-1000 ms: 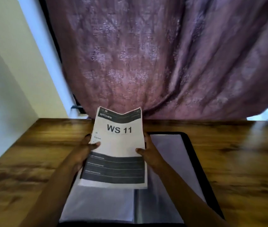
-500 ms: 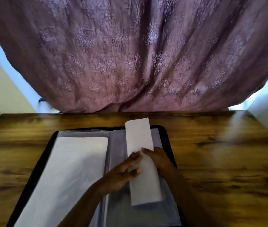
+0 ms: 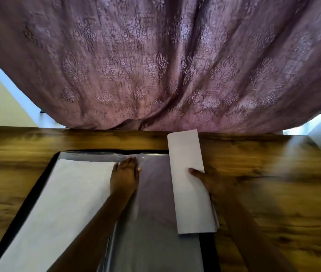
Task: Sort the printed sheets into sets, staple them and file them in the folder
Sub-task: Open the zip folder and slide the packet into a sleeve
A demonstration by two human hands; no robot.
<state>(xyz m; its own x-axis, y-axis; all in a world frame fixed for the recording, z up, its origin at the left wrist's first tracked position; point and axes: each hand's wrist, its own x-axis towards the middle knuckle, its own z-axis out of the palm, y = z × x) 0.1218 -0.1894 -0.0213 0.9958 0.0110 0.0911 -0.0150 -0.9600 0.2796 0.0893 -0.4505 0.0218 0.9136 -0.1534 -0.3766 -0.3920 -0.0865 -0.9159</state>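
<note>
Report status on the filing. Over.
Left grip flat on the clear sleeve of the open folder. Right grip holds the curled sheet set over the folder's right edge, not yet in. No obstruction seen.

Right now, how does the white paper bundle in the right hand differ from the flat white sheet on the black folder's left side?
The white paper bundle is folded narrow; the flat white sheet lies spread wide. The right hand grips the bundle over the black folder's right edge; the sheet rests on its left page. Both show blank white.
</note>
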